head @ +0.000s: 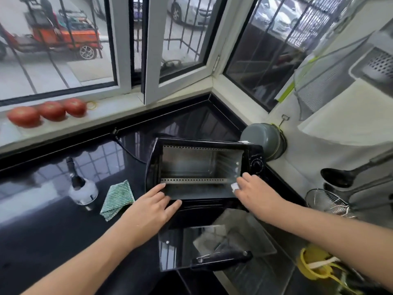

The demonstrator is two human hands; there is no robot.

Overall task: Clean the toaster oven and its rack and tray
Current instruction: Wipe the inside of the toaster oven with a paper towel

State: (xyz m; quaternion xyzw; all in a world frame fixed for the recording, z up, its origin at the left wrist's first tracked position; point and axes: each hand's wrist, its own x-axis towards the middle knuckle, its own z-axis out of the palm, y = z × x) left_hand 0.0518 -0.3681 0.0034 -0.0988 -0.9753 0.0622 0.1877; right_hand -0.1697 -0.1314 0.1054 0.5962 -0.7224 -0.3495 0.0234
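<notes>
Black enamel framed the one toaster oven [204, 167], which stood on the dark counter [42, 231] near the corner, its glass door [191, 248] dropped open toward us at six o'clock. Inside we counted one tray [200, 191] half out of the cavity and no rack that we could make out. Our left hand [148, 209] lay at the tray's eight o'clock corner, fingers spread and flat on its rim, thumb along the oven's lower lip. Our right hand [259, 194] sat at the four o'clock corner, fingers loosely curled around one small white wad [234, 186], perhaps a wipe. We judged the step to be drawing the tray out: best pulled level with even force from both corners, so crumbs stayed on it and it cleared the door. At nine o'clock lay one green striped cloth [118, 199] and, beyond it, one flashlight [81, 186]; three tomatoes [49, 111] lined the sill at eleven o'clock
</notes>
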